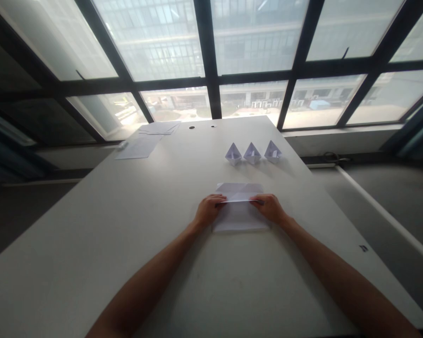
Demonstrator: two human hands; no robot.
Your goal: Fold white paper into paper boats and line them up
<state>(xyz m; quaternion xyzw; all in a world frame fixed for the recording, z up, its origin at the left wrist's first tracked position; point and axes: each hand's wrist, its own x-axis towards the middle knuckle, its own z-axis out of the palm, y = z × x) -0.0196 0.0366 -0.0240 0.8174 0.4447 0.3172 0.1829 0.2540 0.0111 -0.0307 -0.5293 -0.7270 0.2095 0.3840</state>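
A partly folded sheet of white paper (241, 218) lies on the table in front of me, with a raised fold running across its middle. My left hand (209, 208) pinches the left end of that fold. At the opposite end, my right hand (269, 207) grips the fold between thumb and fingers. Beyond the crease, the paper's far part shows slanting crease lines. Just past the sheet stand three folded paper shapes with pointed tops: a left one (233, 155), a middle one (252, 154) and a right one (273, 152).
The white table (127, 244) reaches to the windows. Loose white sheets (137, 146) lie at its far left, some overlapping, with a small clear object (122, 146) beside them. Two round holes are near the far edge. A small dark mark (363, 248) is at the right edge.
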